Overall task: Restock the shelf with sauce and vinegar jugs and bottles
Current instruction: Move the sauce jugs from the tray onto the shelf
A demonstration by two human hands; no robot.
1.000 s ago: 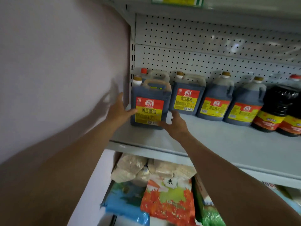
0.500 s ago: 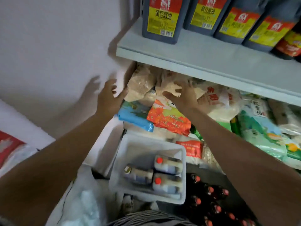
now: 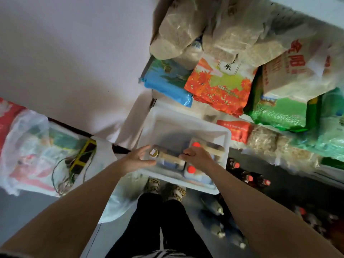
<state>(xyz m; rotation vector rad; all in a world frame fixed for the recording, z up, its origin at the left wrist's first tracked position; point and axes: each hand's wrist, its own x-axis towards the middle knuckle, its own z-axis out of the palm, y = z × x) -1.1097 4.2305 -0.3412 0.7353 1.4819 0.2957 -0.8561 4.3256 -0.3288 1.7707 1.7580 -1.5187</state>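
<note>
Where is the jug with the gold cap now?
In the head view, the gold-capped jug lies in the white plastic tub on the floor, at its left side, between the left hand and right hand.

The white plastic bag (image 3: 297,71) at upper right carries large red characters, seemingly "金";
other packaging is too blurred to read.
</note>
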